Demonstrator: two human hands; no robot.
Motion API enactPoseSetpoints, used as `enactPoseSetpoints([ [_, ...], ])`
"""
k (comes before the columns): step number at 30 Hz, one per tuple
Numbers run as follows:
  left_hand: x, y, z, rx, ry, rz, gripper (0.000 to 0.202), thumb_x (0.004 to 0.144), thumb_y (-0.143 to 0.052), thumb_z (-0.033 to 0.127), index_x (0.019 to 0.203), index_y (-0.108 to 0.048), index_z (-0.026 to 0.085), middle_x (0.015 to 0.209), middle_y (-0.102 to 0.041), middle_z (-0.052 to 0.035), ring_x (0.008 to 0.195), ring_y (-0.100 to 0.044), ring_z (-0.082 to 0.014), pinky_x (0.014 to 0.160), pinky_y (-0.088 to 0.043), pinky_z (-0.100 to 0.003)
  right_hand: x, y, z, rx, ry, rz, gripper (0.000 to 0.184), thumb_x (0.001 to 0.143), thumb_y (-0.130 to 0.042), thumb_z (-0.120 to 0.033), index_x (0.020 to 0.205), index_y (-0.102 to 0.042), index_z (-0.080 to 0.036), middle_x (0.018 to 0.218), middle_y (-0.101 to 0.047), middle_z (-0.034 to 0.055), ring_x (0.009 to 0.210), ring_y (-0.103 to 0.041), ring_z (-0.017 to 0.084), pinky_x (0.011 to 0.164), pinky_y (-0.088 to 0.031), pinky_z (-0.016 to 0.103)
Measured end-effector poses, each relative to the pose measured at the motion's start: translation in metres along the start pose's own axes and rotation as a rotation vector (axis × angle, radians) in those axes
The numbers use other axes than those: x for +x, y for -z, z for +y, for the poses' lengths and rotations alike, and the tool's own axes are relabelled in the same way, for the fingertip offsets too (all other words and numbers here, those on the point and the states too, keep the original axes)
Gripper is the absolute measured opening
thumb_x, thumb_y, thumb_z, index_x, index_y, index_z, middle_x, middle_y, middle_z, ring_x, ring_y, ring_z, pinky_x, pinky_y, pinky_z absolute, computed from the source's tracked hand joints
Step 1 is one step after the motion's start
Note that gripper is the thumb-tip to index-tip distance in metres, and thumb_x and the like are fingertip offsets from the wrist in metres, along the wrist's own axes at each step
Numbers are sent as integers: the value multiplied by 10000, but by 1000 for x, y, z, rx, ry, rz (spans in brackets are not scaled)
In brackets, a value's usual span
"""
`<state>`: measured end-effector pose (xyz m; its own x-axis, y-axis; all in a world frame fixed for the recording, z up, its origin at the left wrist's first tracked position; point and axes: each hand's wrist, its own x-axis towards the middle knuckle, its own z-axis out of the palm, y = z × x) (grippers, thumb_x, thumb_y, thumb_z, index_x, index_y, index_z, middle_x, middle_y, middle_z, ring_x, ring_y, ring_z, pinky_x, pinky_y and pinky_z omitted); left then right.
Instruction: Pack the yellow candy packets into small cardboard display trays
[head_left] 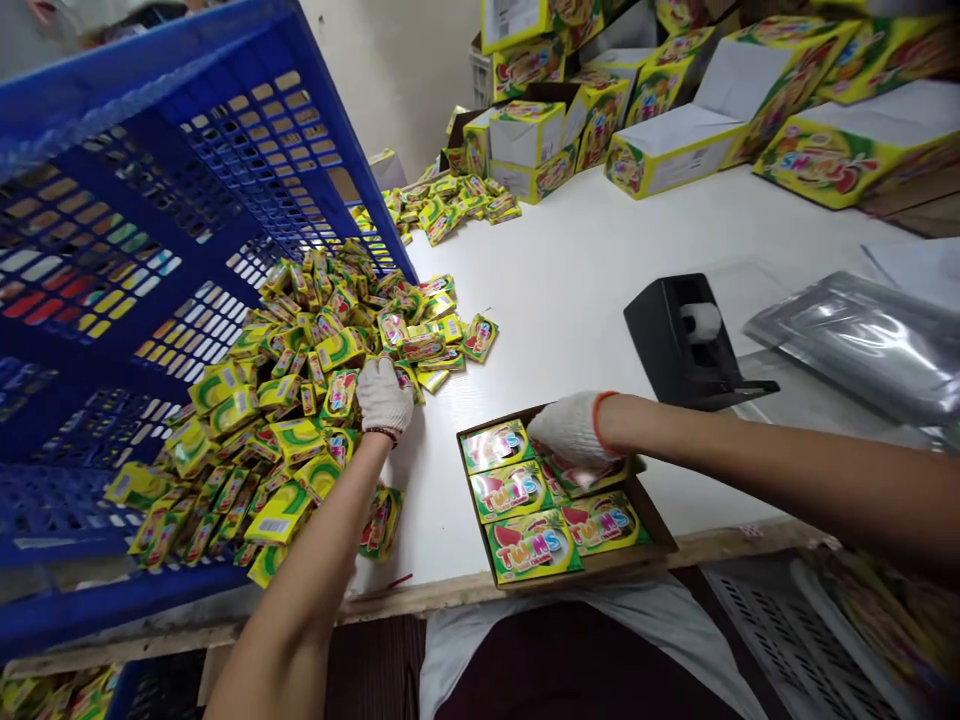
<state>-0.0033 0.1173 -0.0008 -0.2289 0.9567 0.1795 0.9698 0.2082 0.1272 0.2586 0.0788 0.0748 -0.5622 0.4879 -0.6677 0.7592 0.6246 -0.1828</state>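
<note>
Head view: I'd seat packs (pixel 534 547) square, right grip (pixel 574 430) in box (pixel 630 559), left grip (pixel 384 398) at pile (pixel 300 437); can't tell either's hold.

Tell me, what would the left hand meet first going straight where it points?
Probably the small fruit-printed boxes just ahead of the left hand; it seems to touch them, though depth is unclear.

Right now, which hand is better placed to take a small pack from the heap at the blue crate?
Left, I'd judge: the left hand is at the heap of small packs. The right hand is over the cardboard tray, farther from the heap.
</note>
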Motion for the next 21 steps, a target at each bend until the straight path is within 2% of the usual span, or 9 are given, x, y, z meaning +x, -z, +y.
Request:
enactPoseSetpoints([
  [3, 0, 1, -4, 88, -41, -53, 513, 830, -596, 286, 1304, -501, 113, 1260, -552, -216, 1206, -514, -376, 1004, -407, -485, 8, -5, -1, 12, 8, -10, 165, 706, -656, -148, 830, -765, -150, 826, -754, 121, 735, -709, 251, 632, -479, 326],
  [7, -8, 4, -11, 177, -67, -115, 375, 841, -610, 378, 1143, -603, 156, 1184, -583, -194, 1138, -556, -373, 926, -444, -450, 5, -14, 7, 26, 28, -16, 289, 714, -676, -161, 985, -768, -201, 935, -760, 94, 824, -718, 244, 668, -490, 307],
  [11, -18, 4, -14, 254, -149, -177, 564, 817, -649, 523, 1250, -561, 173, 1287, -565, -174, 1202, -535, -360, 968, -430, -430, 2, -31, 9, -145, 9, 42, 535, 646, -774, -185, 1174, -709, -138, 1088, -720, 195, 967, -704, 345, 745, -524, 386],
  [14, -21, 4, -13, 285, -207, -250, 637, 817, -643, 561, 1308, -525, 172, 1242, -620, -149, 1168, -575, -342, 973, -432, -437, 7, -43, 9, -209, -30, 44, 450, 688, -754, -157, 1132, -711, -90, 1079, -715, 232, 985, -702, 380, 774, -536, 442],
  [17, -24, 3, -10, 293, -230, -300, 710, 827, -622, 593, 1370, -482, 157, 1236, -634, -161, 1153, -594, -354, 981, -429, -467, 13, -44, 10, -192, -70, 53, 331, 818, -619, -114, 1134, -711, -84, 1102, -714, 241, 1025, -698, 376, 784, -535, 445],
  [19, -27, 3, -10, 300, -264, -351, 720, 848, -605, 580, 1419, -442, 173, 1318, -595, -169, 1170, -591, -352, 977, -439, -460, 15, -40, 10, -177, -70, 41, 331, 845, -592, -128, 1153, -709, -100, 1100, -718, 237, 1047, -693, 378, 790, -532, 445],
  [21, -31, 4, -12, 305, -309, -419, 713, 832, -640, 556, 1430, -441, 224, 1447, -499, -161, 1221, -566, -351, 957, -460, -427, 14, -39, 10, -157, -43, 11, 357, 825, -644, -190, 1172, -705, -134, 1085, -727, 217, 1028, -701, 374, 782, -534, 433],
])
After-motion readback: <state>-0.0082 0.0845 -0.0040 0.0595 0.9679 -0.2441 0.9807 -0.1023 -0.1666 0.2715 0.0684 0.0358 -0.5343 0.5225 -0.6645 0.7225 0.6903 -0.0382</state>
